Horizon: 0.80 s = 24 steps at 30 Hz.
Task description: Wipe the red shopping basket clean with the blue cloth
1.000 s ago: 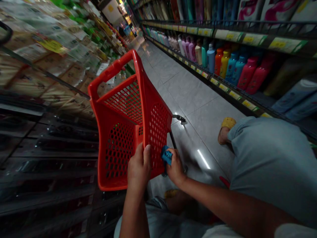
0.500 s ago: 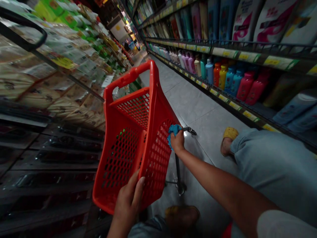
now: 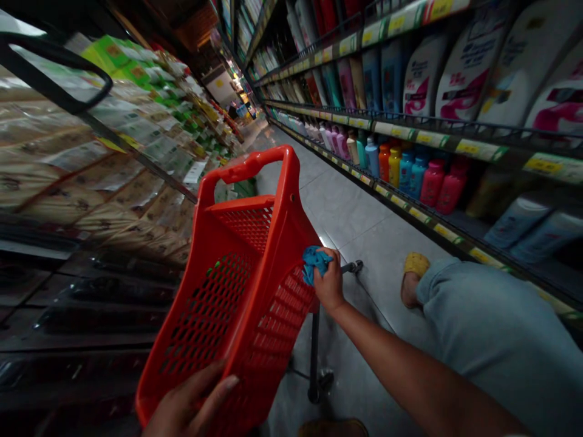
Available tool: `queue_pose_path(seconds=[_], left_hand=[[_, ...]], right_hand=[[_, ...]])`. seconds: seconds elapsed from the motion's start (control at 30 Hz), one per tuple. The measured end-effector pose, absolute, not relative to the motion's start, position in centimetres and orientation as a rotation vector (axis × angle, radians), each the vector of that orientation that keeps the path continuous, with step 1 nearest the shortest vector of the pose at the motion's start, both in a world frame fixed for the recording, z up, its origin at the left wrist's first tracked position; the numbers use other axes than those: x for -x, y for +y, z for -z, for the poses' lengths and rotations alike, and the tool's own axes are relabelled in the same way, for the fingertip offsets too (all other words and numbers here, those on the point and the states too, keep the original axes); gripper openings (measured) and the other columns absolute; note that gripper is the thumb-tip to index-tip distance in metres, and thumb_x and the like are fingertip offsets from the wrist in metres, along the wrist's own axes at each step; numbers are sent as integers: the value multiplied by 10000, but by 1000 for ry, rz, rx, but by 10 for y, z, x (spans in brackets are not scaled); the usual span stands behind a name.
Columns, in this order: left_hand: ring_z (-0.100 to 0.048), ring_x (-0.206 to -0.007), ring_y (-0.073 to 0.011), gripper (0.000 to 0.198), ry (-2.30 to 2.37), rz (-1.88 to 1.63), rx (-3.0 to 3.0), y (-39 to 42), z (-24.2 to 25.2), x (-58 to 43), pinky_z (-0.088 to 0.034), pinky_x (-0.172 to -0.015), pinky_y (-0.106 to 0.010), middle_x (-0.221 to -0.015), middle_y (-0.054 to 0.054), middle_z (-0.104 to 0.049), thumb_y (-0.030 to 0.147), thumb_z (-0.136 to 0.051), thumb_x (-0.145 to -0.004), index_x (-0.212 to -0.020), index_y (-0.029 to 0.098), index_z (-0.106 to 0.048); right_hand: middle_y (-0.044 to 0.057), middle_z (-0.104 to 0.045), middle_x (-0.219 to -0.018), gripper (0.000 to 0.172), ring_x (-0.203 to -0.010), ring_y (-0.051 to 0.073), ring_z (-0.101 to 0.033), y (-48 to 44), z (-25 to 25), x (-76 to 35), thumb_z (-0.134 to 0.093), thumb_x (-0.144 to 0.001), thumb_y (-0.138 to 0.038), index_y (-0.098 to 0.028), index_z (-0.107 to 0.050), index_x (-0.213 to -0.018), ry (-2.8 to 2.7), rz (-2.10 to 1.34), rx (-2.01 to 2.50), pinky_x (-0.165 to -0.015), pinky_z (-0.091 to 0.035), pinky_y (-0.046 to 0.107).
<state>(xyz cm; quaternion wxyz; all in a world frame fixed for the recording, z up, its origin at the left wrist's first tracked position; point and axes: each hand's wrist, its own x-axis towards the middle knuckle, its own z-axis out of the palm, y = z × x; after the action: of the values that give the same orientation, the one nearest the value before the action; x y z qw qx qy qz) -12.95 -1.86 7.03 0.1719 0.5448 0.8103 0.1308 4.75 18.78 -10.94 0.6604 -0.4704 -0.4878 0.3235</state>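
A red plastic shopping cart basket (image 3: 268,291) with lattice sides stands tilted in front of me on a dark wheeled frame (image 3: 315,358). My right hand (image 3: 330,282) is closed around a crumpled blue cloth (image 3: 315,262), pressed to the upper outer side of the basket. My left hand (image 3: 195,403) grips the near rim of the basket, thumb outside and fingers over the inner edge. Inside, the visible part of the basket shows only its bare lattice walls.
Shelves of shampoo bottles (image 3: 464,79) run along the right, with small coloured bottles (image 3: 412,173) on the lowest level. Stacked plastic-wrapped packs (image 3: 82,176) line the left. A black handle on a pole (image 3: 98,91) juts in at upper left. Grey tiled floor (image 3: 364,224) lies between.
The basket appears lower in view and tilted more, its near end shifted left and down with my left hand. My right hand keeps the cloth against the side, slightly nearer the top.
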Motion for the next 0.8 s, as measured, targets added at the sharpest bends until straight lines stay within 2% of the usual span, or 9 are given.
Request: queue_pose_path(seconds=[0.1, 0.23, 0.33, 0.4, 0.5, 0.57, 0.67, 0.73, 0.8], left_hand=[[-740, -1069, -295, 621, 2328, -565, -1703, 44, -82, 90, -614, -936, -438, -1175, -63, -770, 678, -634, -791, -1230, 246, -714], [-662, -1208, -271, 619, 2339, -789, -1936, 139, -82, 32, -521, -1053, -429, -1335, -132, -681, 578, -491, -933, -1389, 169, -576], [-674, -1117, -271, 494, 2614, -789, -2014, 180, -73, 9, -523, -948, -378, -1178, -147, -717, 460, -384, -1010, -1325, 158, -617], [-672, -1061, -262, 487, 2728, -813, -2005, 189, -65, 4, -506, -876, -338, -1118, -158, -702, 415, -328, -1034, -1291, 132, -630], [-665, -973, -233, 499, 2795, -860, -2004, 187, -55, 4, -467, -791, -301, -1062, -140, -686, 434, -303, -1045, -1256, 135, -642], [-656, -908, -214, 493, 2839, -879, -2052, 185, -51, 6, -437, -738, -290, -1007, -112, -682, 449, -298, -1049, -1220, 157, -657], [-646, -882, -205, 482, 2873, -888, -2144, 182, -47, 10, -411, -710, -288, -986, -95, -681, 441, -287, -1055, -1198, 168, -658], [-643, -895, -206, 478, 2871, -885, -2179, 180, -46, 12, -412, -720, -289, -996, -97, -686, 427, -279, -1059, -1190, 163, -656], [-638, -889, -203, 471, 2867, -877, -2199, 176, -45, 14, -413, -728, -287, -980, -93, -687, 418, -276, -1060, -1168, 165, -659]], right_hand=[[82, -607, -1055, 300, -996, 228, -599, 180, 136, -40, -503, -814, -147, -194, -540, -1109, -952, -805, 1191, -954, -518, 463], [91, -611, -1121, 353, -1065, 233, -611, 201, 92, -35, -507, -809, -120, -208, -523, -1150, -972, -770, 1100, -1011, -503, 467], [98, -603, -1202, 343, -1174, 216, -590, 233, 42, -37, -505, -866, -145, -211, -513, -1202, -1028, -701, 987, -1080, -468, 408], [99, -605, -1221, 298, -1220, 212, -574, 247, 34, -39, -492, -902, -164, -219, -519, -1193, -1034, -684, 1006, -1097, -450, 389], [97, -625, -1143, 250, -1153, 229, -605, 245, 72, -44, -485, -881, -163, -228, -532, -1118, -982, -715, 1120, -1039, -478, 408], [80, -622, -991, 207, -991, 239, -634, 232, 118, -47, -488, -808, -165, -220, -517, -1005, -882, -755, 1255, -921, -525, 414], [-9, -518, -724, 159, -733, 217, -592, 218, 170, -51, -504, -700, -168, -254, -440, -817, -799, -816, 1393, -724, -534, 370], [-30, -479, -669, 162, -674, 206, -558, 218, 176, -52, -509, -674, -167, -260, -423, -775, -801, -842, 1416, -700, -529, 370], [-6, -532, -713, 132, -710, 215, -572, 225, 152, -51, -520, -699, -179, -245, -471, -803, -830, -855, 1407, -751, -538, 406]])
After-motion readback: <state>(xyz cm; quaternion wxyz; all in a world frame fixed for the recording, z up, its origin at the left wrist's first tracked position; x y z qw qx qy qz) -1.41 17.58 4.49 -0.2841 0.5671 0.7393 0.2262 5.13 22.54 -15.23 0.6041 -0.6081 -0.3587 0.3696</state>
